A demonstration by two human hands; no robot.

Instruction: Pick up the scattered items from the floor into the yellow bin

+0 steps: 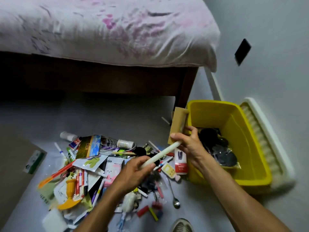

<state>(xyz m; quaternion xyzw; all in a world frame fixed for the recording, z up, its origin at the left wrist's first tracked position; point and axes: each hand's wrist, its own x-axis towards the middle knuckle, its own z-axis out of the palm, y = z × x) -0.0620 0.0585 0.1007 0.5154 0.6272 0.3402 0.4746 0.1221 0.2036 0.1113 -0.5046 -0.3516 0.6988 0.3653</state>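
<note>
Both hands are up over the mess on the grey floor [117, 114]. The left hand [133, 171] has its fingers curled round the lower end of a long cream-white stick-like handle [160, 154], thumb lying on top. The right hand [189, 141] pinches the upper end of that same handle between thumb and curled fingers, right where it meets a tan cardboard-coloured flat rectangular piece [178, 124]; that piece stands tilted against the near-left corner of the yellow plastic rectangular bin [250, 148]. The handle slants in the air between the two hands, above the pile and just left of the bin.

The bin sits on the floor by the wall, with dark items [217, 148] lying in its bottom. A white ridged lid [264, 134] leans along its far side.

The heap of scattered items [93, 164] lies left of the bin: pens, packets, an orange plastic toy [70, 195], a metal spoon [175, 200], a red-and-white carton [180, 163] touching the bin's wall. Behind it stands a dark wooden bed [100, 77] under a pink-patterned sheet [100, 27]. A shoe toe [182, 226] shows at the bottom edge
</note>
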